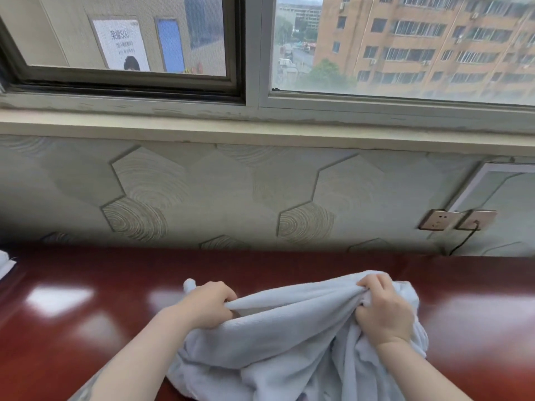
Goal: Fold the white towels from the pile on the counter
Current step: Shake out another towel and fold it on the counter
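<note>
A white towel (289, 342) lies bunched on the glossy dark red counter (86, 299), at the bottom centre of the head view. My left hand (207, 305) grips the towel's upper edge at its left end, fingers curled round the cloth. My right hand (383, 309) grips a gathered fold of the same edge at the right. The edge is stretched between both hands and lifted a little. The towel's lower part runs out of the frame's bottom.
More white cloth (5, 263) shows at the counter's far left edge. A patterned wall (231, 192) rises behind the counter, with two wall sockets (457, 219) and a plugged-in black cable at the right. A window sill and windows are above.
</note>
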### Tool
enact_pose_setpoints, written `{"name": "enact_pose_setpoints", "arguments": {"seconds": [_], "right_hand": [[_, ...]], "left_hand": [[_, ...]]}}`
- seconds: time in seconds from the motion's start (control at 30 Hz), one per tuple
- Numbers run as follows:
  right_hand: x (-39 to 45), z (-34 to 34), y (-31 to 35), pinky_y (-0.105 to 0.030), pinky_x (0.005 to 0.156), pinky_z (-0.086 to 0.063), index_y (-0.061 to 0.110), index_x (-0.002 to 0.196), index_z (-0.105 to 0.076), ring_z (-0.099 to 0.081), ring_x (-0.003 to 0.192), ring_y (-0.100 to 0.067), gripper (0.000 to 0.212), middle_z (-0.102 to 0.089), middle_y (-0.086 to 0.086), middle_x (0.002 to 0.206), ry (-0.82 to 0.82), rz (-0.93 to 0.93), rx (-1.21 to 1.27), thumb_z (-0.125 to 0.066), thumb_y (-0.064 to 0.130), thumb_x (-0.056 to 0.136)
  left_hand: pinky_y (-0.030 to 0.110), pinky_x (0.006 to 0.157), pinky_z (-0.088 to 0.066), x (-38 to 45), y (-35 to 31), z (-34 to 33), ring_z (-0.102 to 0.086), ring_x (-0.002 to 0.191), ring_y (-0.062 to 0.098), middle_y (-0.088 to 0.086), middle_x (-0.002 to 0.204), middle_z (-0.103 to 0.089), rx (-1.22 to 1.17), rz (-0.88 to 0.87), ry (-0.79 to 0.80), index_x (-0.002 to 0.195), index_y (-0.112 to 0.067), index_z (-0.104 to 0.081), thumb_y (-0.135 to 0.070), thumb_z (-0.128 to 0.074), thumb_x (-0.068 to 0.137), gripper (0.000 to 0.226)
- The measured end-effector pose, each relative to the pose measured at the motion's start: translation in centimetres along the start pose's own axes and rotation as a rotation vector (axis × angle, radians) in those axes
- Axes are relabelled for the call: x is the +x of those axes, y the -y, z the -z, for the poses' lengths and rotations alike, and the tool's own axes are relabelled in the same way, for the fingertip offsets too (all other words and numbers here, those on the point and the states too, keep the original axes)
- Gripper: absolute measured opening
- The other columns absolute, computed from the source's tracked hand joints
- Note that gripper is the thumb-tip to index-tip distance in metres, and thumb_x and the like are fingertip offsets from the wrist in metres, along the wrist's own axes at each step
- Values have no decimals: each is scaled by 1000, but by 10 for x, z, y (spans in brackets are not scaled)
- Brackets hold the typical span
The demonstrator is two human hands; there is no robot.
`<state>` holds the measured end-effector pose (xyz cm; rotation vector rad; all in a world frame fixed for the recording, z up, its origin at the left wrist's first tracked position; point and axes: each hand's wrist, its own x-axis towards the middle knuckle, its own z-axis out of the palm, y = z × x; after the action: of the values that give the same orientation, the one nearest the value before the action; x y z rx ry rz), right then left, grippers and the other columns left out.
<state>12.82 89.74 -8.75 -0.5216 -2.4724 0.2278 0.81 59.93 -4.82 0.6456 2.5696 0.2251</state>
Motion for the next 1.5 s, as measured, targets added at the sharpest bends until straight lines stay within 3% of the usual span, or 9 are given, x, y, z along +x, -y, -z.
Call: {"name": "enact_pose_setpoints", "arguments": {"seconds": [0.1,0.3,0.6,0.7,0.83,0.97,1.2,1.37,1.5], "right_hand": [[19,3,0,-32,39,-40,14,75,-61,-56,47,-34,31,-61,-7,83,-38,-17,-15,-63,-1,48],[13,4,-3,-27,45,-36,15,85,-62,-52,51,-31,35,-62,-6,87,-196,64,-14,-41,11,57],[30,27,-10,-33,77,-43,25,87,-67,-62,90,-22,16,-66,5,93,249,-187,348,-68,14,75],[53,62,23,-33,67,-44,28,70,-59,-58,70,-5,17,-63,9,71,392,-48,519,-57,45,73],[67,103,102,-29,66,-41,15,81,-67,-51,73,-6,3,-59,3,72,820,230,948,-66,17,80],[64,111,150,-20,68,-39,18,79,-67,-49,72,-6,14,-55,6,70,1134,220,1126,-61,5,78],[52,120,177,-16,81,-42,17,88,-72,-59,84,2,7,-64,19,81,1276,469,1080,-72,11,84],[56,80,174,-20,68,-40,27,79,-64,-55,74,-3,22,-57,15,78,509,230,896,-83,21,68],[56,74,168,-30,87,-48,39,111,-50,-59,98,3,48,-62,23,111,725,240,852,-78,33,72]], "left_hand": [[32,80,-36,4,-1,7,-56,81,18,-9,75,-57,12,55,-116,66,-36,-59,-39,-56,82,16],[40,71,-35,0,13,17,-48,69,26,2,67,-51,14,-128,-1277,87,-18,-72,-18,-53,76,22],[52,98,-37,2,51,15,-49,57,30,0,54,-48,-19,86,-960,64,-16,-51,-42,-36,92,41],[34,66,-42,-7,24,35,-53,66,25,4,65,-62,-552,79,-684,71,-13,-63,-44,-53,84,35],[36,79,-46,-9,-13,52,-60,91,28,21,101,-68,-1330,-168,-72,105,-4,-69,-35,-72,71,46],[44,85,-42,-17,-18,68,-49,100,38,26,112,-53,-1475,-409,255,129,1,-51,0,-59,67,63],[43,99,-44,-32,-26,71,-60,116,31,17,124,-63,-1245,-374,148,137,-15,-50,22,-50,81,67],[51,95,-35,-36,-24,74,-51,116,40,22,133,-55,-1415,-460,225,143,-17,-41,12,-57,79,72],[48,91,-34,-38,-21,73,-46,116,43,24,135,-53,-1372,-522,304,141,-19,-39,17,-47,74,76]]}}
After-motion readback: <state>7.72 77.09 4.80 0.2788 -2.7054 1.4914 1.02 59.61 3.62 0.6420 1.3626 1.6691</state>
